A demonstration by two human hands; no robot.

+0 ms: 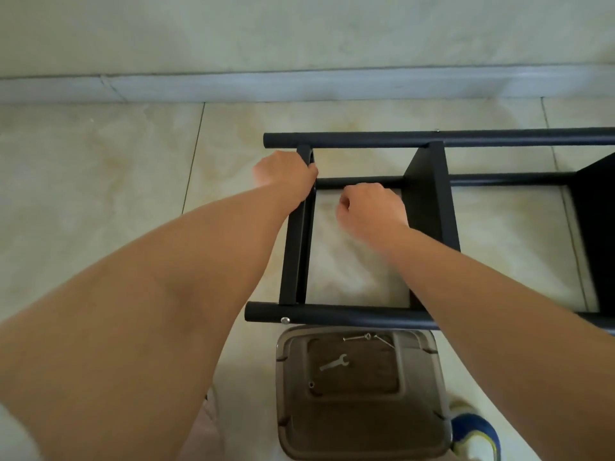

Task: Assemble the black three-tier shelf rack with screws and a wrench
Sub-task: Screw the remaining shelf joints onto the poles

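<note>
The black shelf rack [366,316] lies on its side on the tiled floor, its round tubes running left to right. My left hand [288,176] grips the top of the leftmost shelf panel [294,247]. My right hand [371,209] hovers with curled fingers just below the lower back tube [359,182], between the leftmost panel and the middle shelf panel [429,201]; whether it holds anything is hidden. A silver screw head [285,320] sits in the near tube. A small silver wrench [333,362] and loose screws [367,337] lie on a brown plastic stool [362,424].
A grey baseboard [299,84] and a wall run across the back. The stool stands right below the rack's near tube. A blue and white shoe [472,434] shows at the lower right. Open floor tiles [100,194] stretch to the left.
</note>
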